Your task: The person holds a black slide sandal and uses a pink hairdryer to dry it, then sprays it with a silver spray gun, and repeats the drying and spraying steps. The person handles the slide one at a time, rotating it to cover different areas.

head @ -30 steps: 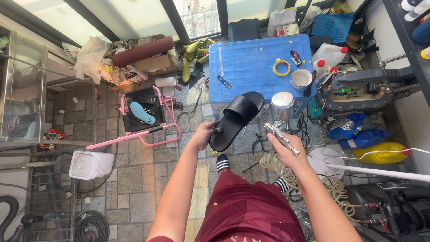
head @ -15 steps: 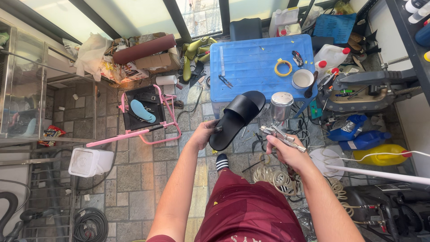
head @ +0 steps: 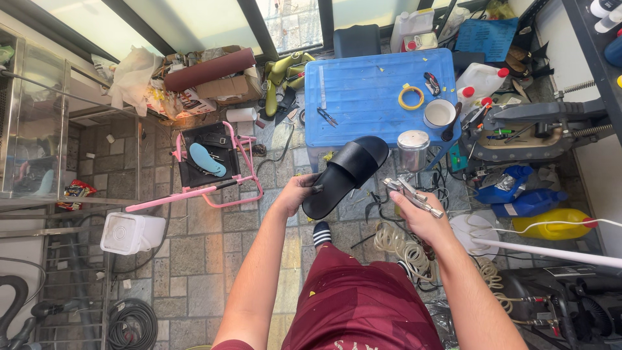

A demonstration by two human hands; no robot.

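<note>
My left hand (head: 297, 193) grips the heel end of a black slide sandal (head: 345, 175), which points up and right toward the blue table. My right hand (head: 414, 215) holds a metal spray gun (head: 409, 192) with a silver cup (head: 413, 149) on top, its nozzle just right of the sandal. A coiled hose (head: 402, 249) trails down from the gun to the floor by my knee.
A blue plastic table (head: 382, 91) carries a tape ring (head: 411, 97), a white cup (head: 439, 113) and small tools. A pink rack (head: 214, 175) holding a blue insole stands left, with a white tub (head: 133, 232) below. Bottles and a machine (head: 538, 126) crowd the right.
The sandal and both hands stay nearly in place. The spray gun has shifted slightly closer to the sandal.
</note>
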